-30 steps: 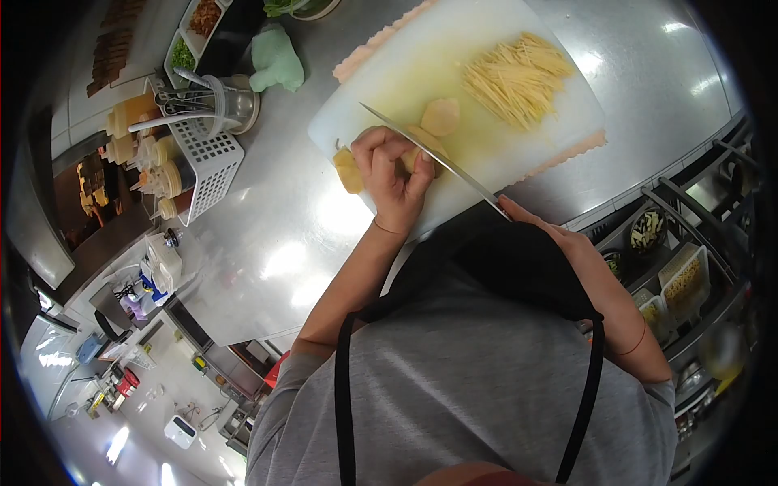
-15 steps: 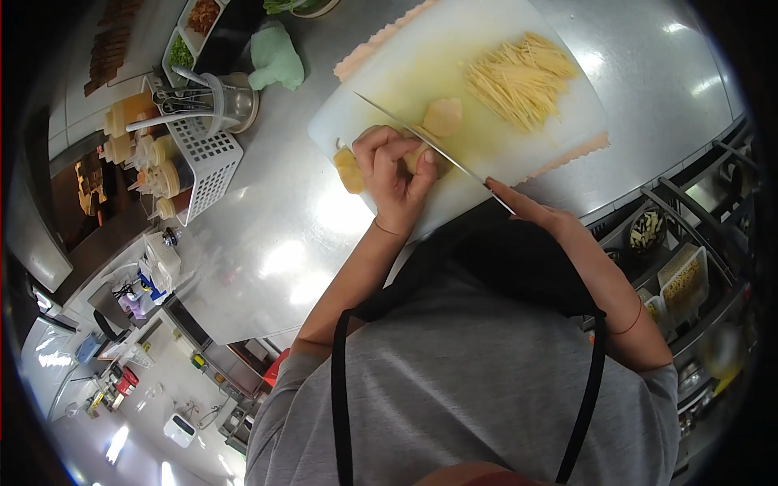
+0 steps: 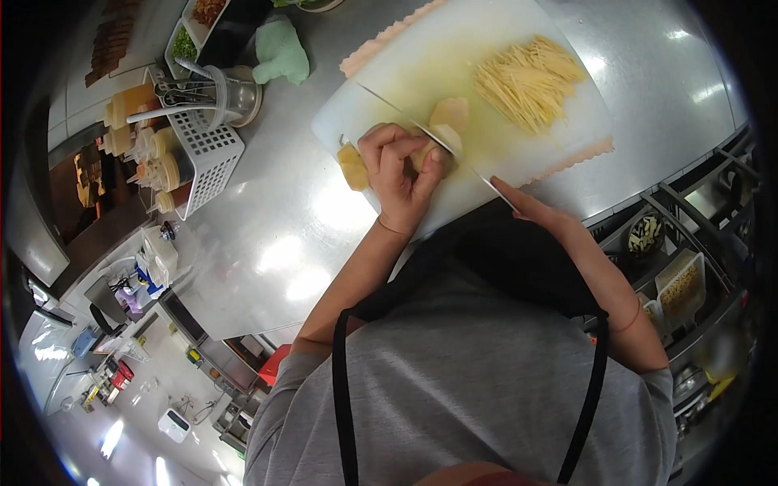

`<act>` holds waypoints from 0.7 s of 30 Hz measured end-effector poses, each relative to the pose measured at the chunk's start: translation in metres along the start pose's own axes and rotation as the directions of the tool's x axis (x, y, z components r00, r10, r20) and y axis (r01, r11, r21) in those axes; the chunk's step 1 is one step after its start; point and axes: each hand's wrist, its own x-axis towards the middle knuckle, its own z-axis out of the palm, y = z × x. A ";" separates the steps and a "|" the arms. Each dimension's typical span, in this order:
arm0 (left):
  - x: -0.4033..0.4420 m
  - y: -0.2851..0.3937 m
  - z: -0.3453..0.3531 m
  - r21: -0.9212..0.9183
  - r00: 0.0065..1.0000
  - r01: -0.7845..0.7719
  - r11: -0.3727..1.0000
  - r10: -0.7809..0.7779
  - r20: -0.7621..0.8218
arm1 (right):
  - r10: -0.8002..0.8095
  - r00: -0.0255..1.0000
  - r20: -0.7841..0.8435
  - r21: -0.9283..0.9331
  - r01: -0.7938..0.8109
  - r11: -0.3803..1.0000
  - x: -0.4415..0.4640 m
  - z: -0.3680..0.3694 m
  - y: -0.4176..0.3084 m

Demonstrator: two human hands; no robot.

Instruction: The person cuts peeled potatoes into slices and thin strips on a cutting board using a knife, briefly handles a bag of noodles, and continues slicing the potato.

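My left hand [image 3: 397, 172] is closed, fingertips curled, on a pale yellow potato piece that it mostly covers. My right hand [image 3: 533, 211] grips a long kitchen knife [image 3: 435, 138], whose blade crosses the board diagonally, close to my left fingertips. The knife's handle is largely hidden by my hand. Just beyond the blade lie thin potato slices [image 3: 450, 115]. A heap of potato shreds [image 3: 531, 83] rests at the far right of the white cutting board [image 3: 389, 81]. Left of my left hand sits another peeled potato piece [image 3: 352, 168].
A pinkish cloth [image 3: 579, 158] sticks out under the board on the steel counter [image 3: 275, 202]. At the left stand a white perforated basket [image 3: 212, 174] with sauce bottles, a tub of utensils [image 3: 235, 97] and a green cloth [image 3: 281, 53]. Food containers [image 3: 681, 287] line the right.
The blade has moved slightly and more of its shiny face shows beside my left fingers. Another pale slice now shows next to the blade. My left hand keeps its hold.
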 end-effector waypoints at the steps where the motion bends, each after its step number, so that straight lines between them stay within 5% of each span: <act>1: 0.000 0.000 0.000 -0.001 1.000 0.000 1.000 0.000 0.000 | -0.005 1.000 0.002 0.060 0.004 0.998 -0.004 -0.001 -0.007; 3: 0.000 -0.001 0.000 0.020 1.000 -0.007 1.000 0.007 -0.010 | 0.140 0.990 0.016 -0.100 -0.138 0.985 -0.013 -0.014 -0.066; 16: -0.001 0.000 -0.001 -0.005 1.000 -0.002 1.000 0.002 0.002 | 0.169 0.985 0.028 -0.128 -0.164 0.978 -0.029 -0.014 -0.061; 21: -0.002 -0.002 0.000 -0.023 1.000 0.002 1.000 -0.002 0.001 | 0.292 0.956 0.037 -0.158 -0.283 0.946 -0.026 -0.011 -0.067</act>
